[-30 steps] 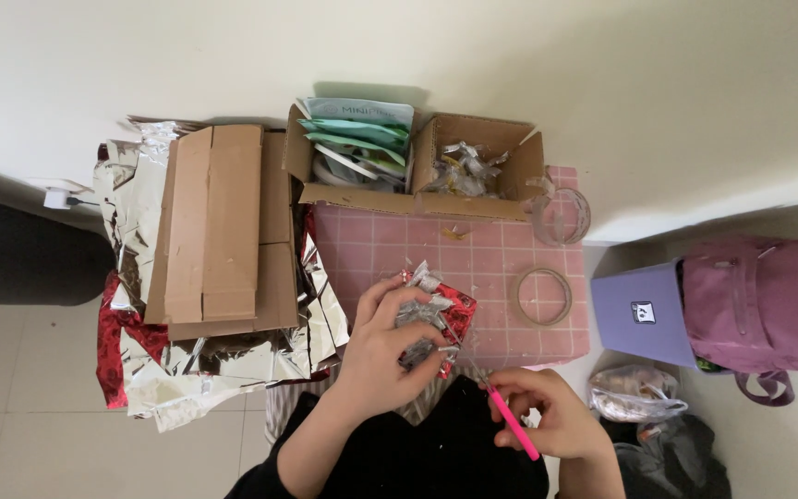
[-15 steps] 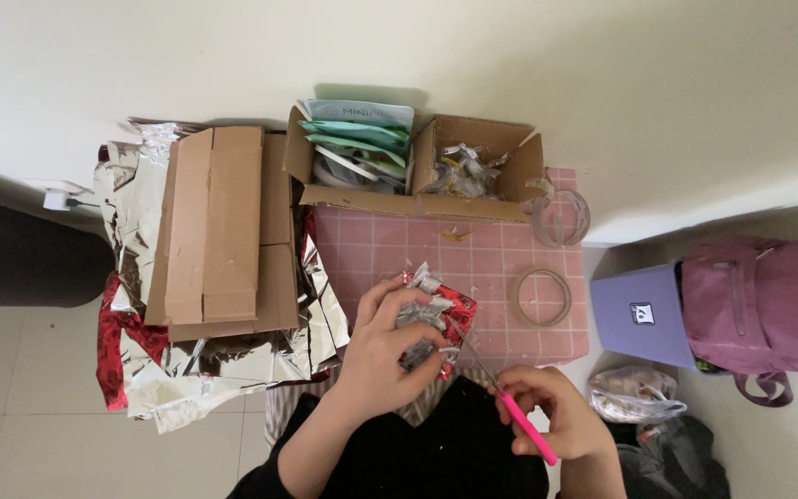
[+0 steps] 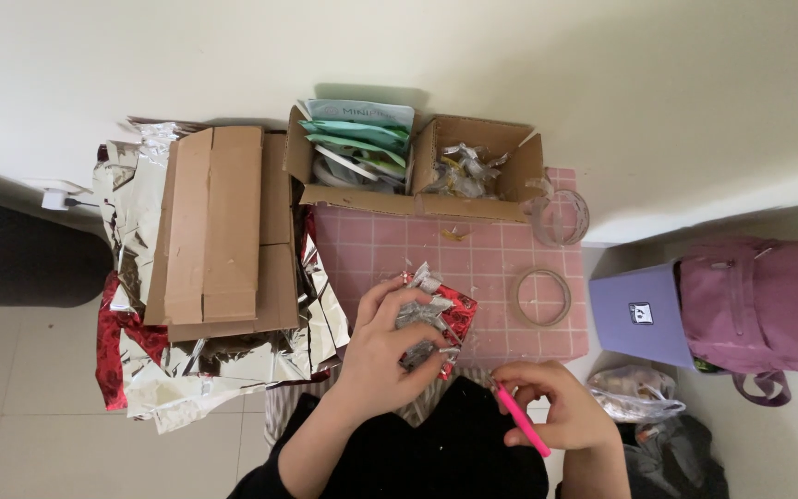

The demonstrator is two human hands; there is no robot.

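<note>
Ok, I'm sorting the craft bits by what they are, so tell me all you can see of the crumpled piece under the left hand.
The crumpled foil piece looks like thin shiny film, silver on one face and red on the other, creased into folds. It lies on the pink gridded mat near its front edge. The left hand presses on it from the left, fingers spread over its silver part; the red part juts out to the right. The right hand, holding a pink pen-like tool, sits just below it, apart.

Soft, even daylight fills the scene; shadows are faint. The crumpled silver foil throws small glints. Focus is fairly sharp throughout, with slight bending at the edges.
</note>
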